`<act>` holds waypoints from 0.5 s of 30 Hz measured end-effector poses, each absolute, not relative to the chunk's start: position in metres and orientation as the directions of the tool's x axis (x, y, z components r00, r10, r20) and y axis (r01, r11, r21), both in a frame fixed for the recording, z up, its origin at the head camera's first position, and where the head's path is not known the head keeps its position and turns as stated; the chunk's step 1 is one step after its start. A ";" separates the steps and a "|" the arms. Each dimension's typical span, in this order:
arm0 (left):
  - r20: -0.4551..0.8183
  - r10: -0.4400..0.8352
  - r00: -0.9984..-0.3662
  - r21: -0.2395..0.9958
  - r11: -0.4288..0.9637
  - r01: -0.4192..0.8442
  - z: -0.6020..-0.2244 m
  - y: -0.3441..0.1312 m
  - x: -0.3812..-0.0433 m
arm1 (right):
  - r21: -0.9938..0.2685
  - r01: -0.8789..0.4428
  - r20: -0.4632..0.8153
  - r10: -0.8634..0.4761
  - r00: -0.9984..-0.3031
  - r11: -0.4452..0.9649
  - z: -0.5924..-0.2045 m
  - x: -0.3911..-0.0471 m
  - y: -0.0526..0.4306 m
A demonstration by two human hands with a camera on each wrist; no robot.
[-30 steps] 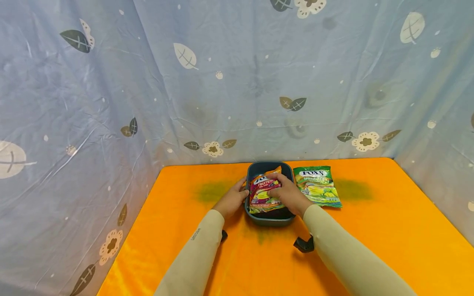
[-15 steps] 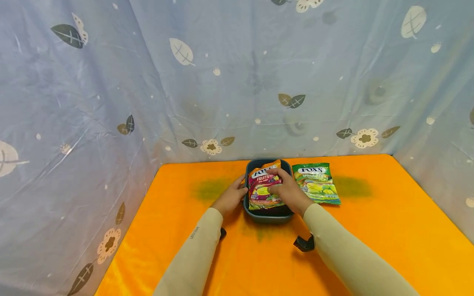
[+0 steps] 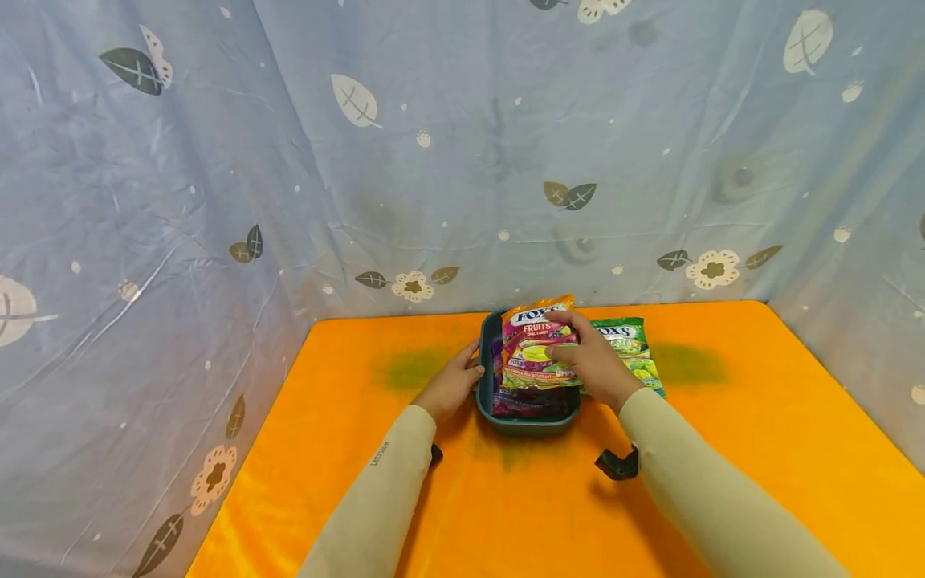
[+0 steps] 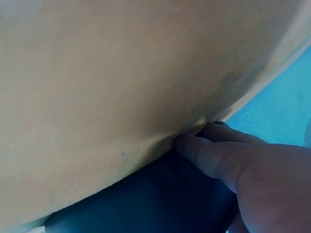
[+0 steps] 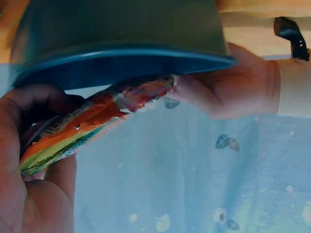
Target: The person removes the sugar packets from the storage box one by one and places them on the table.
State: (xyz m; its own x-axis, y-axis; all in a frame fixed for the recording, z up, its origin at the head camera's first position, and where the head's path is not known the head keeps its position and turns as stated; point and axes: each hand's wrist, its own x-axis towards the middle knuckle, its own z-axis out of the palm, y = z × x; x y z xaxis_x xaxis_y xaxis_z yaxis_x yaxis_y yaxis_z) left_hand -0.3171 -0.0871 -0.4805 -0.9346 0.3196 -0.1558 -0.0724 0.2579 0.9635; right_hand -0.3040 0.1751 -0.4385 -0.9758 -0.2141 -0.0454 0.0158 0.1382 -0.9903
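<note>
1. Right hand [image 3: 591,363]: grip closed on the fruit candy bag [image 3: 538,343], pinched at its right edge and held tilted above the dark tray [image 3: 486,387].
2. Left hand [image 3: 451,388]: fingers pressed against the tray's left wall, thumb at the rim; grip bracing, not wrapped around.
3. Green candy bag [image 3: 630,350]: flat on the orange surface [image 3: 759,417], just right of the tray.

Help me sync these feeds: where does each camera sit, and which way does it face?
Head: worn high, faces down at the orange table; both sleeved arms show.
Left wrist: under the left hand, against the dark teal plastic tray; fingers show.
Right wrist: below the right hand, looking up, inverted, at the pink-orange candy bag it pinches.
Shared: tray, and left hand in the right wrist view.
</note>
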 end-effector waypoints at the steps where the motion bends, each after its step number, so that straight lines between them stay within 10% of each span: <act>1: -0.159 0.319 -0.934 0.962 0.261 -0.075 -0.480 -0.087 -0.317 | -0.991 0.016 -0.044 -0.214 -0.976 0.130 -0.438 -0.304 0.178; 15: -0.202 0.272 -0.941 0.935 0.340 -0.102 -0.477 -0.084 -0.315 | -1.000 0.005 -0.005 -0.217 -0.976 -0.001 -0.439 -0.301 0.213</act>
